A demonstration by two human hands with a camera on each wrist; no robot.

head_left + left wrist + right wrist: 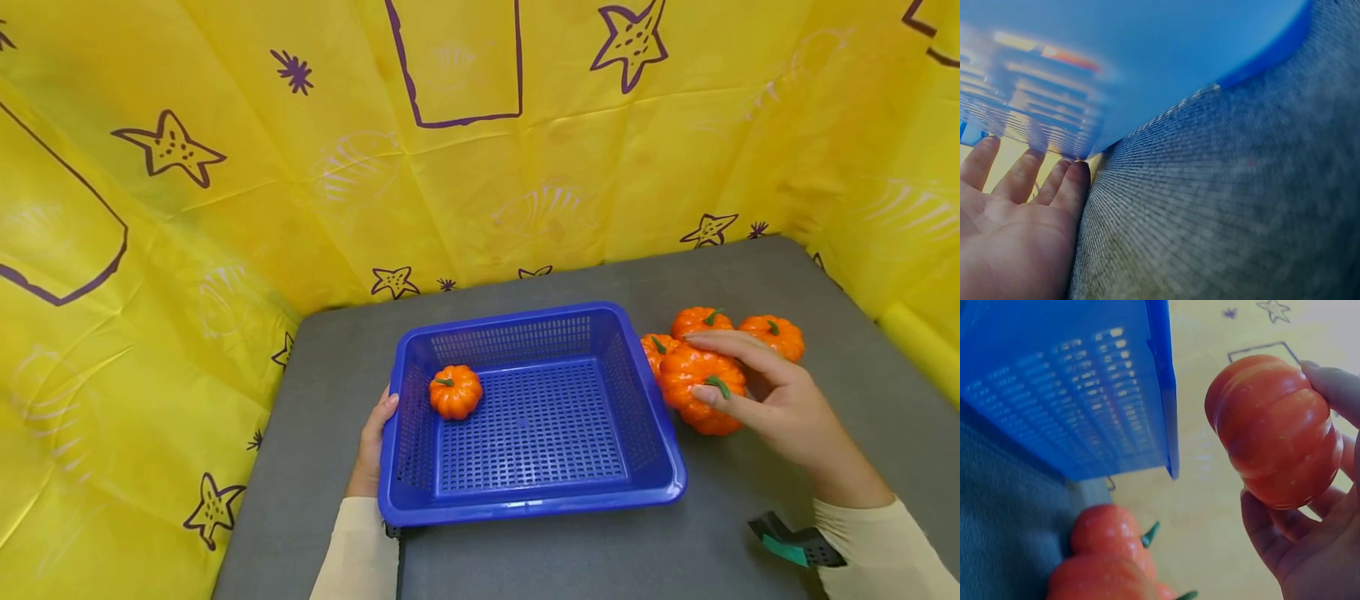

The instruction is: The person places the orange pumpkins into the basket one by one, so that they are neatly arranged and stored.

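In the head view, a blue plastic basket (525,509) with slotted walls stands on the table, with one small orange pumpkin (456,392) at its left inside. My left hand (372,442) holds the basket's left side, thumb at the rim. The left wrist view shows its fingers (1017,177) against the slotted outer wall. To the right of the basket, my right hand (780,400) grips an orange pumpkin (693,392) with a green stem between thumb and fingers. The right wrist view has this pumpkin (1275,431) raised off the table, beside the basket's rim.
Behind the held pumpkin, three more orange pumpkins (774,337) sit close together on the dark grey table (570,558). Yellow cloth (465,192) with purple starfish drawings hangs along the back and both sides.
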